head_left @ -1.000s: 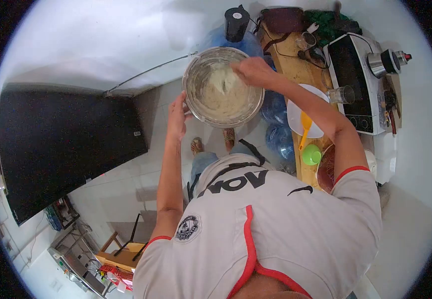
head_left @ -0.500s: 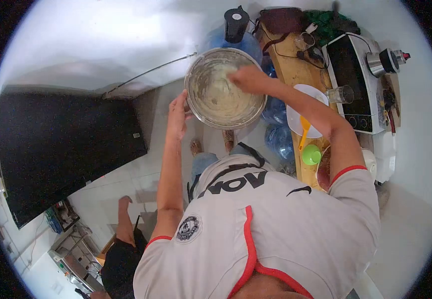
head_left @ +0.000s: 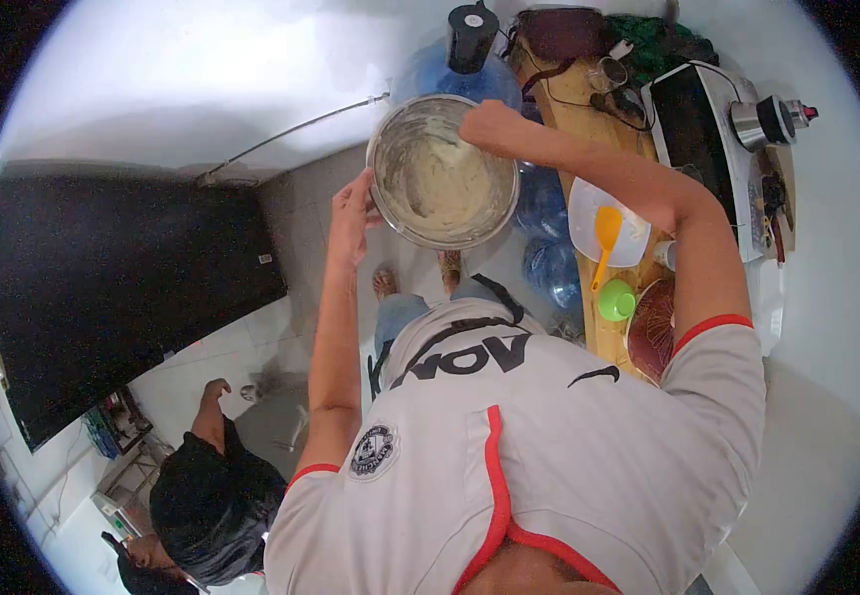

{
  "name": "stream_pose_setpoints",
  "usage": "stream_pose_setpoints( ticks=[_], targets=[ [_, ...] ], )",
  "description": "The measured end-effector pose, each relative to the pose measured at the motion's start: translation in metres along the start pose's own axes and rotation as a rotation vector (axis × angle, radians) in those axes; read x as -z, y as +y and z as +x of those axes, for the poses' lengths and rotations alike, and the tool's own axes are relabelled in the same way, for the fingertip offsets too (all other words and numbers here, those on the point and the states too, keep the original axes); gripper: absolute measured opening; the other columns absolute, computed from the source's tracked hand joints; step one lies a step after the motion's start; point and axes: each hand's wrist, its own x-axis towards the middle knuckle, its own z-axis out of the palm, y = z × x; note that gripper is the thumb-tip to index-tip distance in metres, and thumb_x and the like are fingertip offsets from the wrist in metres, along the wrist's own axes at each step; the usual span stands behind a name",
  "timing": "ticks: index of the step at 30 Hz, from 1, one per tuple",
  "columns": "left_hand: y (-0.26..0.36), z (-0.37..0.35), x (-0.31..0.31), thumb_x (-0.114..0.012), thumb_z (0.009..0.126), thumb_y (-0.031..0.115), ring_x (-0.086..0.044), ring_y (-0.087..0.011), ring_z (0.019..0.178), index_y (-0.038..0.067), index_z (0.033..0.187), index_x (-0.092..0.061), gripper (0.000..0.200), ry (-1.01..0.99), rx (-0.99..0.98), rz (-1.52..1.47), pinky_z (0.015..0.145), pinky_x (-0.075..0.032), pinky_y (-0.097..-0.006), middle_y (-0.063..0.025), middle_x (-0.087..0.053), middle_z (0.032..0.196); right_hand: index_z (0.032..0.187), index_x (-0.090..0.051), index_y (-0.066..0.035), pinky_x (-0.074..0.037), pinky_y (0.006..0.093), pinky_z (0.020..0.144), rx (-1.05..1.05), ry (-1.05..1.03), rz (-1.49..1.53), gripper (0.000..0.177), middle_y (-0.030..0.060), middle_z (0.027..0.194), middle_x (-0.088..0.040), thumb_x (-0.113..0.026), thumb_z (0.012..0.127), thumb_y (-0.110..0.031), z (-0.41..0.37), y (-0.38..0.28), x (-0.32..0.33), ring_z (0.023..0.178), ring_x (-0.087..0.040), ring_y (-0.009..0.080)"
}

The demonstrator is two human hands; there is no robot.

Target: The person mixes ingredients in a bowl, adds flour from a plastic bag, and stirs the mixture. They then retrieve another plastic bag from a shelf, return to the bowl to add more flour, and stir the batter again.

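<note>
A metal mixing bowl [head_left: 504, 223] hangs in front of me, tilted, with pale creamy batter [head_left: 450, 193] in it and smeared up its wall. My left hand [head_left: 352, 206] grips the bowl's left rim, thumb along the edge and fingers at the outer side. Over the bowl's upper right rim is my right hand [head_left: 492, 127], closed in a fist. Whatever it holds is hidden behind the fist; a whitish patch shows in the batter just below it.
To the right, a wooden table [head_left: 603, 342] carries a white bowl [head_left: 580, 233], an orange spoon [head_left: 605, 238], a green cup [head_left: 615, 299] and a microwave [head_left: 697, 129]. Water bottles [head_left: 552, 268] stand beside it. A black panel [head_left: 132, 288] fills the left; another person [head_left: 207, 496] is at lower left.
My right hand has moved up toward the bowl's rim. The bowl has tilted and shifted slightly left. The other person at lower left has come further into view.
</note>
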Motion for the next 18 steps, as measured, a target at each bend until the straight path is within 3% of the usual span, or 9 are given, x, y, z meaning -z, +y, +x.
stream_pose_setpoints(
  ticks=[4, 7, 11, 14, 17, 18],
  targets=[
    [-0.017, 0.008, 0.006, -0.052, 0.085, 0.038, -0.056, -0.0089, 0.069, 0.006, 0.095, -0.06, 0.034, 0.024, 0.015, 0.014, 0.056, -0.047, -0.025, -0.0008, -0.06, 0.081, 0.061, -0.057, -0.001, -0.045, 0.0422, 0.056, 0.067, -0.197, 0.165, 0.013, 0.0166, 0.067, -0.06, -0.061, 0.065, -0.013, -0.02, -0.017, -0.023, 0.065, -0.059, 0.0325],
    [-0.02, 0.004, 0.003, -0.049, 0.086, 0.039, -0.057, -0.0113, 0.072, 0.005, 0.097, -0.059, 0.037, 0.045, 0.027, -0.038, 0.059, -0.049, -0.0269, -0.0016, -0.06, 0.082, 0.065, -0.059, -0.001, -0.045, 0.0405, 0.056, -0.078, -0.19, 0.538, 0.015, 0.0164, 0.064, -0.059, -0.064, 0.064, -0.015, -0.018, -0.037, -0.021, 0.066, -0.06, 0.0329],
    [-0.031, -0.003, -0.008, -0.045, 0.088, 0.038, -0.059, -0.0148, 0.075, 0.003, 0.104, -0.056, 0.04, 0.06, 0.01, -0.14, 0.063, -0.049, -0.0286, -0.0041, -0.06, 0.088, 0.07, -0.06, 0.0, -0.045, 0.0386, 0.059, -0.336, 0.053, 0.873, 0.02, 0.0166, 0.066, -0.059, -0.064, 0.066, -0.02, -0.004, -0.048, -0.058, 0.066, -0.06, 0.0319],
    [-0.031, -0.006, -0.011, -0.043, 0.089, 0.038, -0.059, -0.0166, 0.078, 0.002, 0.107, -0.053, 0.042, 0.025, 0.031, -0.103, 0.065, -0.049, -0.0302, -0.0062, -0.059, 0.094, 0.068, -0.059, -0.001, -0.046, 0.0399, 0.061, -0.578, 0.192, 0.809, 0.018, 0.0163, 0.069, -0.06, -0.061, 0.067, -0.019, -0.001, -0.03, -0.042, 0.068, -0.059, 0.0331],
    [-0.03, -0.006, -0.01, -0.042, 0.089, 0.038, -0.058, -0.0181, 0.081, 0.001, 0.107, -0.053, 0.042, 0.051, 0.032, -0.075, 0.067, -0.049, -0.0311, -0.0078, -0.057, 0.098, 0.071, -0.061, -0.002, -0.047, 0.0411, 0.062, -0.603, 0.049, 0.64, 0.016, 0.0157, 0.072, -0.061, -0.059, 0.068, -0.018, -0.016, -0.012, -0.028, 0.07, -0.06, 0.0337],
    [-0.033, -0.006, -0.01, -0.041, 0.089, 0.038, -0.058, -0.0184, 0.081, 0.001, 0.107, -0.052, 0.042, 0.074, 0.031, -0.076, 0.067, -0.049, -0.0313, -0.0083, -0.058, 0.098, 0.073, -0.061, -0.004, -0.047, 0.043, 0.062, -0.496, 0.028, 0.509, 0.014, 0.0161, 0.07, -0.06, -0.057, 0.067, -0.016, -0.024, -0.018, -0.024, 0.071, -0.06, 0.0334]
  ],
)
